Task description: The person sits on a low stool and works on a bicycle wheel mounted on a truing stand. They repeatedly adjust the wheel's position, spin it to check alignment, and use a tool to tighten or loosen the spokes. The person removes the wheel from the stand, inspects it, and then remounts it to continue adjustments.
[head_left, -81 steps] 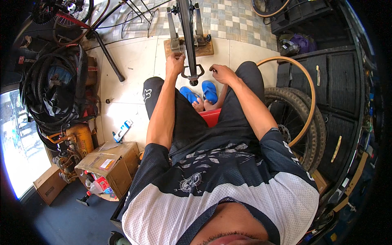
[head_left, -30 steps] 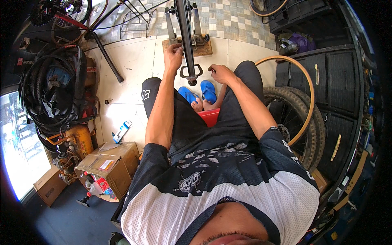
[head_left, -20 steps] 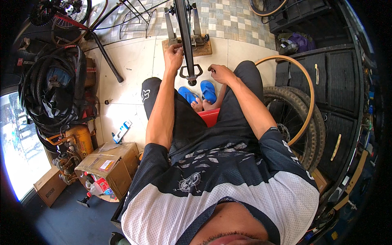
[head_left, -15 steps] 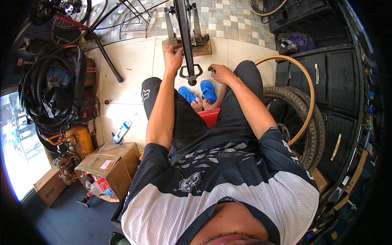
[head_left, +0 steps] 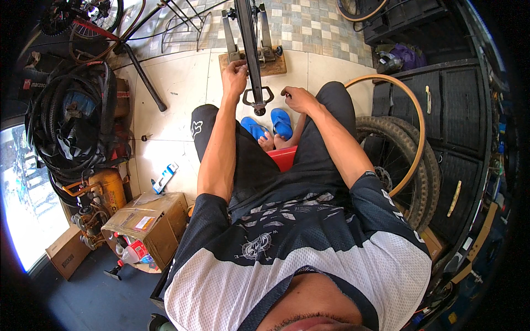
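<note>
Edge-on in the truing stand (head_left: 230, 37), the bicycle wheel (head_left: 250, 44) points its long axis toward the blue flip-flops (head_left: 282, 123). Left hand (head_left: 234, 80) beside it, right hand (head_left: 300, 100) apart; whether either grips anything, I cannot tell.

A black bicycle wheel (head_left: 249, 49), seen edge-on, stands upright between the silvery arms of a truing stand (head_left: 229, 34) with a wooden base (head_left: 274, 68).

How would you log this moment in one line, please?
left hand: beside black rim, contact unclear; right hand: near right knee, apart from rim; rim: between metal stand arms
</note>
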